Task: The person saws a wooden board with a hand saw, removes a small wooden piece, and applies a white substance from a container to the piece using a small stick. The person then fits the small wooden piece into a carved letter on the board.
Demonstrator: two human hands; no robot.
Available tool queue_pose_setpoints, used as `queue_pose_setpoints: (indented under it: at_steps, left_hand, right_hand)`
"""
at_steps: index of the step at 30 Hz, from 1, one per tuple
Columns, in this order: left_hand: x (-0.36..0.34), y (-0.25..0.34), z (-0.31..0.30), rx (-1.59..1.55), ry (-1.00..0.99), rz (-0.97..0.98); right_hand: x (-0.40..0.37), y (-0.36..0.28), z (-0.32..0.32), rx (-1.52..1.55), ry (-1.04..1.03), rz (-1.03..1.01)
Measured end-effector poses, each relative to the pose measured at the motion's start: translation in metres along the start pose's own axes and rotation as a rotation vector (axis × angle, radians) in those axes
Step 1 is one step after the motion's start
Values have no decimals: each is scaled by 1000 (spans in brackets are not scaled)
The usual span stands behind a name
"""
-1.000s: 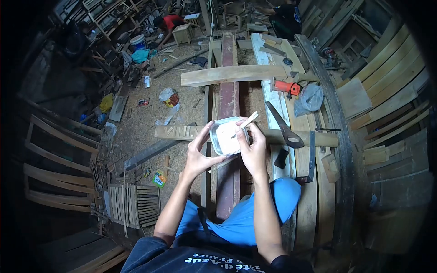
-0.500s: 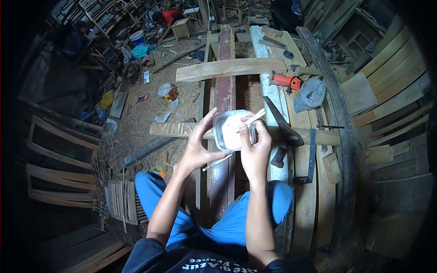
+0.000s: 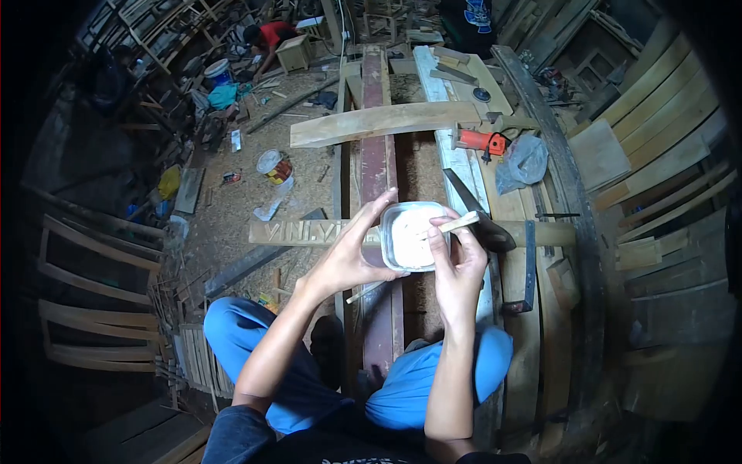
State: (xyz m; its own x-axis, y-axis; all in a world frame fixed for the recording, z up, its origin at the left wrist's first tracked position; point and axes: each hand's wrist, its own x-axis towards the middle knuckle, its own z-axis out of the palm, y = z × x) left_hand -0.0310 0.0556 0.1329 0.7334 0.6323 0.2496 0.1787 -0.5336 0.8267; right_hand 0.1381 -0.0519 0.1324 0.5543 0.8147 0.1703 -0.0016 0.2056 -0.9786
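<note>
A clear plastic tub point(image 3: 402, 251) of white paste is gripped by my left hand point(image 3: 348, 255), thumb at its near edge and fingers along its left side. My right hand point(image 3: 458, 267) pinches a thin wooden stick point(image 3: 461, 223) over the tub's right side; the stick's lower end reaches toward the paste. Beneath my hands lies a board with raised carved letters point(image 3: 303, 231), partly covered by my left hand and the tub. Another thin wooden stick point(image 3: 365, 291) rests below the tub. A dark saw blade point(image 3: 464, 193) lies just beyond my right hand.
A red power tool point(image 3: 481, 141) and a clear plastic bag point(image 3: 523, 164) sit on the planks at right. A curved board point(image 3: 379, 124) spans the bench ahead. A metal square point(image 3: 529, 267) lies at right. Another person point(image 3: 274, 40) crouches at the far left beside a wooden box point(image 3: 294, 54).
Both hands and the tub have shifted slightly right and down in view. The stick has tilted flatter, and more of the carved letters now shows. The camera view has moved a little.
</note>
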Motion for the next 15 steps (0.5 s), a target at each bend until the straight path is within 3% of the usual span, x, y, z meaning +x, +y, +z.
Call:
queue_pose_setpoints:
  at_steps: [4, 6, 15]
  left_hand:
    - [-1, 3, -14, -74, -29, -19]
    - [-3, 0, -17, -69, -10, -19]
    - [-22, 4, -30, 8, 22, -1]
  right_hand:
    - [-4, -5, 15, 0, 60, 88]
    - [-3, 3, 21, 18, 65, 7]
    - [-6, 10, 34, 59, -25, 39]
